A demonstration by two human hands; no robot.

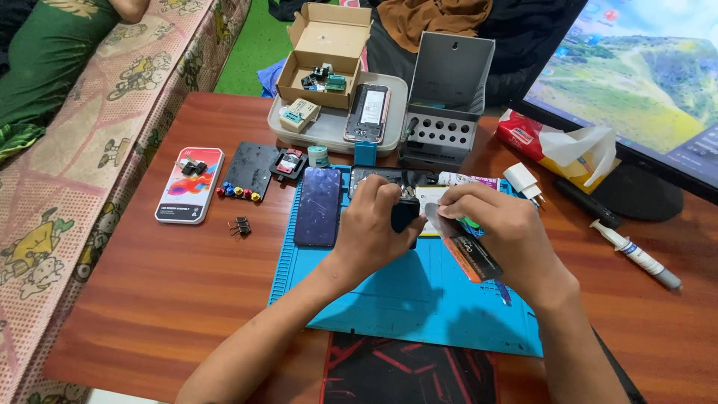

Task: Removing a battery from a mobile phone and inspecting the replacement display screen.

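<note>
My left hand (372, 224) is closed around a small black object (404, 215) over the blue work mat (389, 295). My right hand (499, 233) meets it from the right and pinches a flat black-and-orange pack (471, 258) with a grey end, which slants down from under the fingers. The two hands touch at the black object. A dark phone screen panel (318, 206) lies flat on the mat just left of my left hand. What sits beneath the hands is hidden.
Behind the mat stand a grey tray (329, 133) holding an opened phone (368, 112), a cardboard box of parts (325, 56) and a grey tool holder (445, 105). A white boxed pack (189, 185), black plate (250, 168) and binder clip (239, 226) lie left; tissues (557, 150), a monitor (636, 75) and syringe tube (636, 256) right.
</note>
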